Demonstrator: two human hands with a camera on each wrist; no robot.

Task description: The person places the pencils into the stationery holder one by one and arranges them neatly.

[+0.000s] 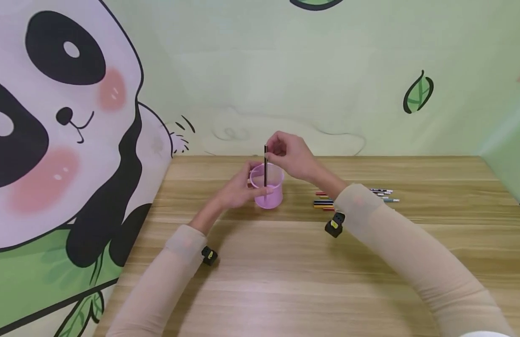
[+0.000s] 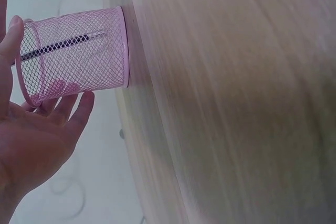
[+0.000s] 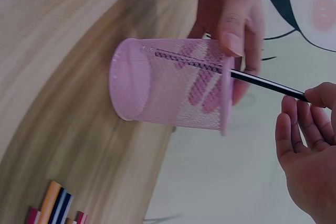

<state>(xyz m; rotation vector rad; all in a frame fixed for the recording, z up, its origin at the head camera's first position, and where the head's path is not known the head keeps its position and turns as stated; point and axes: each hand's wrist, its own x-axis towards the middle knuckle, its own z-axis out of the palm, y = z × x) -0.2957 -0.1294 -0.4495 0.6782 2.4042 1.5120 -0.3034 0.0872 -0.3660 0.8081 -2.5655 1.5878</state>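
A pink mesh pen holder (image 1: 275,198) stands upright on the wooden table. My left hand (image 1: 236,191) holds it from the left, with the thumb near the rim on one side and the fingers around the other, as the right wrist view shows. A black pencil with pale stripes (image 3: 266,83) stands inside it, its upper part sticking out above the rim. At that upper end, my right hand (image 1: 294,157) pinches the pencil between thumb and fingers. Through the mesh, the lower part of the pencil (image 2: 60,44) shows inside the holder.
Several pencils (image 1: 323,204) in different colours lie on the table (image 1: 260,281) to the right, partly hidden under the right forearm. Behind the table rises a pale green wall (image 1: 260,84) with a large panda picture (image 1: 75,154) at left.
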